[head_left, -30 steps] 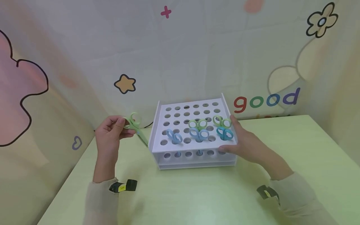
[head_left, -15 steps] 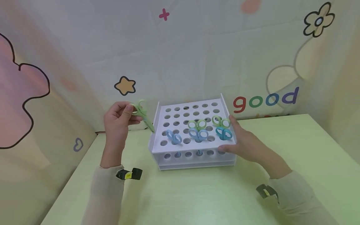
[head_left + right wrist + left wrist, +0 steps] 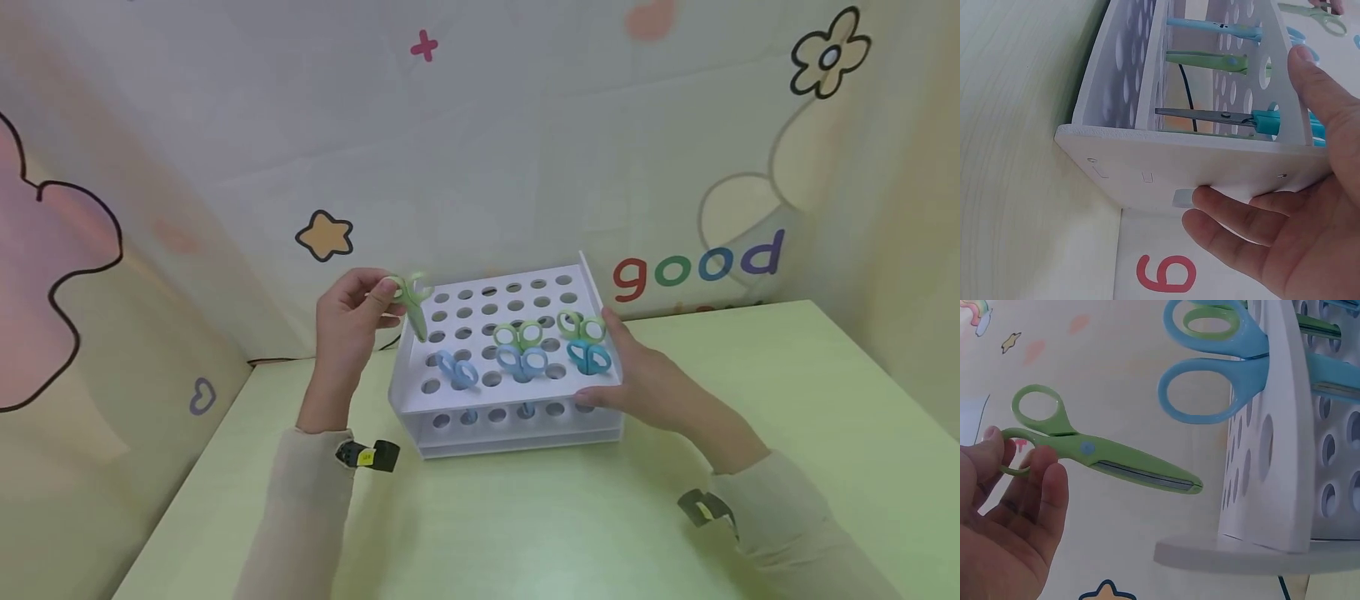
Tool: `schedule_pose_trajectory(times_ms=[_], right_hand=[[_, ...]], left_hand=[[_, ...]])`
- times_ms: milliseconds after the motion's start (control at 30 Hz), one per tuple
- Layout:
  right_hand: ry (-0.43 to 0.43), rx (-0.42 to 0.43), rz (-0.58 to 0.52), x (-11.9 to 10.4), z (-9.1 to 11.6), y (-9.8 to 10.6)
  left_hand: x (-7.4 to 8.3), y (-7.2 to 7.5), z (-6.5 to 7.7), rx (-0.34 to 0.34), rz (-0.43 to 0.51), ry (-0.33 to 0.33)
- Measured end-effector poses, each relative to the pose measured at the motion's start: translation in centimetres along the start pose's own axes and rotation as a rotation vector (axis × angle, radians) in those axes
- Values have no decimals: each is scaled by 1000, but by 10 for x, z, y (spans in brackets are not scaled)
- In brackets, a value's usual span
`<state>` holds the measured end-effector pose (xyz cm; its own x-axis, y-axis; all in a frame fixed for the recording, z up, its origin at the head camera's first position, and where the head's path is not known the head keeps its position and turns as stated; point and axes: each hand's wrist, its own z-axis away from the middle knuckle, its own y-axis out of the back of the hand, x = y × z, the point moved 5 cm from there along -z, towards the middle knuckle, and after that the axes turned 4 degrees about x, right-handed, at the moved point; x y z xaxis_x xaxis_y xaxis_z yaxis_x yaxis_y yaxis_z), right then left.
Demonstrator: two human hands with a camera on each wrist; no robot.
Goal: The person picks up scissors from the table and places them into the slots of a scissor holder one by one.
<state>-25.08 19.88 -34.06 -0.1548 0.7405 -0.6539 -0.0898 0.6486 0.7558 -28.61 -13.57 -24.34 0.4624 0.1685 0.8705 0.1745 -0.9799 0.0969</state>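
Observation:
My left hand [image 3: 347, 312] pinches one handle loop of the light green scissors [image 3: 1088, 448] between thumb and fingers. Their closed blades point down over the back left of the white rack [image 3: 525, 440], overlapping its rows of holes in the head view. Gripping the rack's right side, my right hand [image 3: 652, 379] has its thumb at the front corner and fingers along the side wall. Handles up in the rack's holes stand two pairs of light blue scissors [image 3: 521, 361], two pairs of green scissors [image 3: 581, 325] and one teal pair [image 3: 588, 357].
The rack stands on a pale green table [image 3: 480, 525] near a patterned backdrop [image 3: 480, 150]. A thin dark cable [image 3: 273, 361] runs along the table's back edge, behind the rack. Rows of holes behind the standing scissors hold nothing.
My left hand has moved right and up with the green scissors, from left of the rack to over its back left corner. My right hand keeps its grip on the rack.

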Motion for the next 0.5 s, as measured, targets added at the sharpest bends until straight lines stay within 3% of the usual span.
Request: schedule_pose_trajectory(times_ms=[133,500], right_hand=[[6,0,2,1,-1,0],[7,0,-5,2,-1,0]], left_hand=[[-2,-9,-2,-40,-65,36],[-9,-25,-1,-124,-82,108]])
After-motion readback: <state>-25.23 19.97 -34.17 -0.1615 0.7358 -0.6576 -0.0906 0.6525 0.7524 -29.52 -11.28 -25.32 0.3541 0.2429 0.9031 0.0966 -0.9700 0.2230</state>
